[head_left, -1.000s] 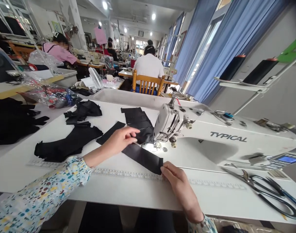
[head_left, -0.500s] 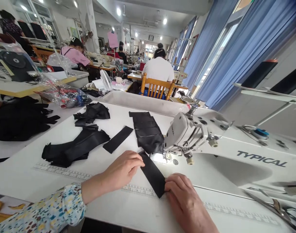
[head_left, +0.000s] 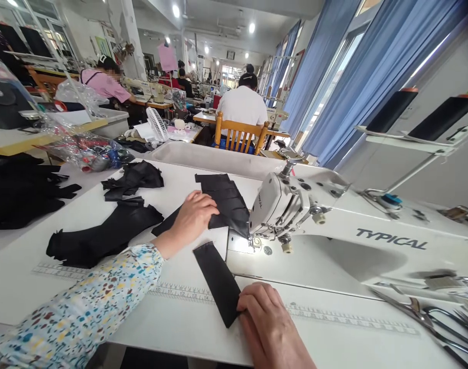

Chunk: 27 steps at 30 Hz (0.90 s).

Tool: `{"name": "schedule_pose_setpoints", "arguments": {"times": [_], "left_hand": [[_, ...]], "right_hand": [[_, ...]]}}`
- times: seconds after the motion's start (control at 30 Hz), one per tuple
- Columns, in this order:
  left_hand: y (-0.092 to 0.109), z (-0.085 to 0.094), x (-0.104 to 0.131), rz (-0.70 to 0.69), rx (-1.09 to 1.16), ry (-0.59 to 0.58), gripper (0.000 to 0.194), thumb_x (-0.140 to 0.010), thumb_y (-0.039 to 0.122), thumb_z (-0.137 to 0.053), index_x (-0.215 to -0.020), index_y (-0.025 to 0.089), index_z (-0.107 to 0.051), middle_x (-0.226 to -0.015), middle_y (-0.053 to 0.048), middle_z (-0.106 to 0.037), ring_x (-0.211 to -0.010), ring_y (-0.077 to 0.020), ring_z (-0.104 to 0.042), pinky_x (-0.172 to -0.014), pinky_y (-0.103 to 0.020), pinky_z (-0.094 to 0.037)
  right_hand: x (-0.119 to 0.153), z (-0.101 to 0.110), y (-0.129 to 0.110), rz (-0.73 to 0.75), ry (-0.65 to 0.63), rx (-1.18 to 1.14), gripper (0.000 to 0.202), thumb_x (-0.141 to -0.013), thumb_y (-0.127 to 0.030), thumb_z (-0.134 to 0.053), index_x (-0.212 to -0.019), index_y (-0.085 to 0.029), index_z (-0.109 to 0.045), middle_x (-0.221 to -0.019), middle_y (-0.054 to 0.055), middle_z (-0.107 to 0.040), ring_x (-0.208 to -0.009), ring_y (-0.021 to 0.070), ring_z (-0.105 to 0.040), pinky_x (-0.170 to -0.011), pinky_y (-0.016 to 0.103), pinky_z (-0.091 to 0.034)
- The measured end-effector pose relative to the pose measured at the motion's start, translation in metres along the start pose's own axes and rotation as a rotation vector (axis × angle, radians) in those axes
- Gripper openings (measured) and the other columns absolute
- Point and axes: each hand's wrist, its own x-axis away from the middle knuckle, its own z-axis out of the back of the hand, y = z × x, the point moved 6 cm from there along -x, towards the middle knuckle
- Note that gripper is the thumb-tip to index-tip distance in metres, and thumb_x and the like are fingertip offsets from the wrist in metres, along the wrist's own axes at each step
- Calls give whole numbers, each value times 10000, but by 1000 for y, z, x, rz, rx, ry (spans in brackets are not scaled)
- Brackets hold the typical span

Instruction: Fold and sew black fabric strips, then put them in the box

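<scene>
From my end I judge this as positioning cloth: my left hand, fingers close together, lies against the overlapping black pieces beside the needle area, while my right hand, fingers bent together, touches the edge of a separate black strip on the tabletop; I cannot tell whether either pinches. Any shift calls, I think, for light fingertip control to avoid creasing. I read "TYPICAL" on the sewing machine, and the ruler's numerals look faint.
</scene>
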Motion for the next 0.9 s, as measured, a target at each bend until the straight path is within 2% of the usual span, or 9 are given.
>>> {"name": "schedule_pose_setpoints", "arguments": {"times": [0.1,0.17,0.23,0.3,0.43,0.47,0.57,0.73,0.9], "left_hand": [[-24,30,5,118,-39,103,379,-897,-1,-431,-894,192,-758,-1060,-92,-720,-1090,-266,-608,-1045,-554,-450],[-26,48,14,179,-44,152,395,-894,-4,-410,-933,188,-753,-1069,-95,-710,-1074,-250,-614,-1008,-512,-493],[-14,59,27,208,-29,168,390,-906,10,-415,-984,203,-745,-1087,-74,-710,-1072,-221,-630,-980,-438,-531],[9,64,42,216,31,149,387,-919,22,-419,-1013,218,-738,-1097,-52,-717,-1050,-191,-656,-935,-365,-561],[75,47,74,216,468,-91,278,-984,131,-489,-1127,234,-705,-1067,-36,-721,-1010,-168,-685,-920,-304,-579],[91,41,82,213,516,-165,257,-952,161,-585,-1177,239,-683,-1110,-36,-713,-1034,-178,-682,-933,-302,-579],[122,25,99,234,481,-236,469,-758,119,-790,-1190,221,-637,-1118,-44,-687,-1017,-216,-672,-903,-329,-589],[131,6,111,113,306,-209,227,-839,-4,-649,-947,196,-653,-997,-41,-682,-950,-221,-639,-835,-367,-580],[129,6,116,42,250,-166,202,-901,19,-585,-974,187,-673,-1073,-60,-712,-999,-239,-644,-873,-412,-580]], "right_hand": [[2,1,1,12,8,34,294,-914,-13,-472,-1096,-233,-540,-1050,68,-619,-925,228,-603,-777,382,-554],[3,-1,4,13,-1,58,328,-914,-25,-492,-1158,-241,-535,-1065,70,-626,-940,231,-610,-781,378,-565],[2,-4,6,28,-14,76,280,-921,-42,-506,-1110,-245,-548,-1023,61,-629,-902,226,-611,-750,370,-568],[0,-7,7,47,-19,90,202,-933,-56,-502,-995,-242,-551,-943,49,-619,-830,217,-597,-697,365,-556],[-6,-6,4,32,24,55,181,-963,-74,-458,-913,-238,-516,-885,45,-598,-789,215,-576,-656,363,-533],[-8,-5,3,18,36,31,180,-969,-77,-448,-921,-238,-511,-890,45,-598,-796,216,-575,-659,362,-532],[-12,-2,-1,-33,40,-27,174,-981,-80,-444,-944,-238,-507,-910,43,-600,-822,214,-571,-681,360,-536],[-8,-5,-7,-85,0,-51,184,-984,-74,-456,-940,-238,-528,-932,44,-610,-861,222,-565,-729,384,-534],[-2,-8,-10,-74,-26,-43,244,-903,-38,-560,-1053,-230,-564,-1051,67,-615,-962,246,-566,-830,427,-538]]}}
